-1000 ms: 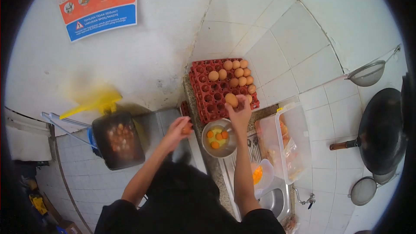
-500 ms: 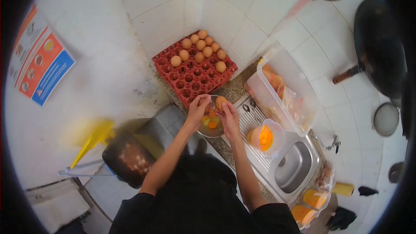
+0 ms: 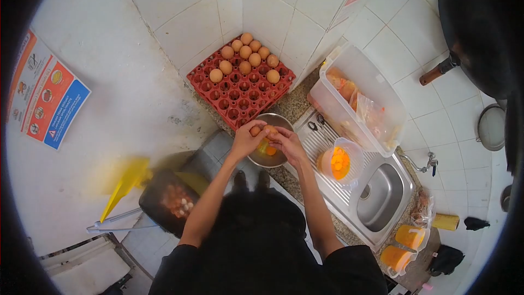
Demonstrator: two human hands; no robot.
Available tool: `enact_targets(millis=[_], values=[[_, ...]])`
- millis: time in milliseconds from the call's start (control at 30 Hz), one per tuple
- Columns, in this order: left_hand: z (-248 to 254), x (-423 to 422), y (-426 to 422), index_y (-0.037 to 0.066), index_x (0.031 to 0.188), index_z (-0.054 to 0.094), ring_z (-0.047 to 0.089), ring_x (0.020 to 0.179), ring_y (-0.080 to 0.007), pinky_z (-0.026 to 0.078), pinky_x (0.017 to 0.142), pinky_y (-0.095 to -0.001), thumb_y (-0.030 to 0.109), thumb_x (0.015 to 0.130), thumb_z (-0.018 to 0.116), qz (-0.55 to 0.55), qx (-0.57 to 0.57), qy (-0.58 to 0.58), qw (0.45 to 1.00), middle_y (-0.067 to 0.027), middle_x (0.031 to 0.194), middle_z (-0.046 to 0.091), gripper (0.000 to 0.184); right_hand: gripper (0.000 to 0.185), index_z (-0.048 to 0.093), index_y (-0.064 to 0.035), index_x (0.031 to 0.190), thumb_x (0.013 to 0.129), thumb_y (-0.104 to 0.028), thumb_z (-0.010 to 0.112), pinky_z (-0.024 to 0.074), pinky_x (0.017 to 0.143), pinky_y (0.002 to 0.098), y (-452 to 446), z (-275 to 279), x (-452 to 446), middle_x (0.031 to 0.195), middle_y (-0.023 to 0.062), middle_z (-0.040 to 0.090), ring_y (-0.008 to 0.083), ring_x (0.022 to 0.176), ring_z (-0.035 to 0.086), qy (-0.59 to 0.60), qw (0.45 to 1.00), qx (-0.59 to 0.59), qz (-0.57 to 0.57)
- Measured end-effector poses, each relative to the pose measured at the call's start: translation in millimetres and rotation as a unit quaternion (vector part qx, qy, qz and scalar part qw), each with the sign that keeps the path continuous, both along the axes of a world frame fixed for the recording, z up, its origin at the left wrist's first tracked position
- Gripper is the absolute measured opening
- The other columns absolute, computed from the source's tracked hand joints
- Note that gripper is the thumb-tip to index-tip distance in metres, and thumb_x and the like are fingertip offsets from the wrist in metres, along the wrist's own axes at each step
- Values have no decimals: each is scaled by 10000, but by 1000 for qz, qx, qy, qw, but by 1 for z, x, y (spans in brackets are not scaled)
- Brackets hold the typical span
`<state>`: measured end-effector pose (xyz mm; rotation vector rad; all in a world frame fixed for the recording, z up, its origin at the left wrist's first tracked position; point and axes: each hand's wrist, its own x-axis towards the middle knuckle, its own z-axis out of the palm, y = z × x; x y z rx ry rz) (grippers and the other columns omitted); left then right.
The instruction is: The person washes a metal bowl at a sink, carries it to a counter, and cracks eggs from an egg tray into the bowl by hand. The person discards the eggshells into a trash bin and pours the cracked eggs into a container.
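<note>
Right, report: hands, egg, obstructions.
Left hand, right hand both on egg, above metal bowl. Whether cracked, unclear. Yolk inside bowl. No obstruction visible.

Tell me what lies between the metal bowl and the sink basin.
The head view shows the ribbed drainboard there, a tub of orange contents standing on it; the right hand partly hides the stretch nearest the bowl.

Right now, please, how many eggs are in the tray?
12 eggs: four along the tray's upper-right edge, four one row in, four scattered beyond; any beneath are hidden.
</note>
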<state>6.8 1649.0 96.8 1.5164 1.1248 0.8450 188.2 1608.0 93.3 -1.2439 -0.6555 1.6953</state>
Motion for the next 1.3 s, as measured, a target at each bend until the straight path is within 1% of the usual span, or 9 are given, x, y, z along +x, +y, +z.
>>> enact_targets(millis=[333, 433, 533, 633, 733, 833, 933, 1133, 1300], values=[[-8, 6, -2, 49, 1139, 707, 669, 794, -116, 530, 718, -292, 217, 884, 720, 7, 11, 72, 997, -73, 885, 733, 305, 316, 597, 26, 1249, 982, -116, 506, 568, 719, 278, 10, -9, 8, 1019, 106, 661, 164, 835, 666, -123, 992, 3, 14], [-1, 7, -5, 54, 1142, 712, 679, 804, -132, 533, 742, -294, 227, 883, 716, 2, 11, 92, 996, -80, 898, 738, 311, 342, 585, 30, 1271, 976, -116, 493, 570, 718, 273, 11, -12, 12, 1049, 113, 670, 162, 826, 670, -163, 986, 29, 34], [-12, 8, -5, 57, 1144, 715, 688, 820, -142, 534, 770, -299, 233, 885, 711, 10, 18, 71, 997, -93, 913, 741, 313, 301, 640, 41, 1199, 970, -139, 563, 567, 716, 287, 9, -15, 12, 1023, 111, 705, 173, 871, 677, -179, 983, 35, 16], [-8, 8, -6, 56, 1149, 716, 693, 846, -143, 533, 795, -303, 240, 882, 713, 13, 42, 88, 995, -113, 944, 743, 324, 304, 630, 53, 1206, 942, -95, 606, 573, 733, 287, 6, -21, 13, 1052, 128, 704, 181, 881, 682, -165, 984, 66, -17], [3, 10, -9, 39, 1150, 711, 696, 825, -144, 536, 774, -304, 250, 873, 721, 24, 58, 121, 991, -131, 916, 744, 348, 323, 619, 68, 1212, 913, -55, 638, 580, 750, 292, 7, -22, 14, 1077, 144, 700, 187, 902, 684, -166, 983, 79, -10], [-11, 8, -7, 18, 1145, 708, 697, 776, -148, 540, 748, -306, 265, 868, 728, 18, 45, 100, 994, -134, 854, 743, 372, 326, 620, 81, 1201, 905, -53, 647, 586, 756, 296, 6, -19, 13, 1070, 150, 699, 186, 914, 684, -178, 980, 92, -1], [-13, 8, -8, 6, 1143, 705, 687, 727, -144, 539, 722, -303, 273, 874, 724, 26, 31, 101, 994, -122, 798, 737, 379, 323, 627, 89, 1193, 904, -52, 647, 588, 745, 292, 7, -25, 13, 1057, 149, 702, 183, 904, 687, -188, 977, 98, 5], [-26, 6, -6, 5, 1144, 709, 670, 715, -117, 533, 706, -289, 239, 901, 694, 16, 22, 100, 995, -102, 801, 742, 338, 316, 642, 79, 1195, 902, -39, 631, 589, 726, 291, 8, -38, 16, 1032, 140, 708, 173, 869, 691, -202, 973, 110, 7], [-6, 5, -8, -1, 1175, 694, 676, 744, -105, 535, 716, -281, 203, 895, 690, 20, -11, 88, 996, -96, 829, 749, 347, 327, 638, 57, 1212, 893, -10, 610, 578, 744, 286, 9, -32, 19, 1054, 118, 704, 161, 890, 685, -179, 979, 94, 2]])
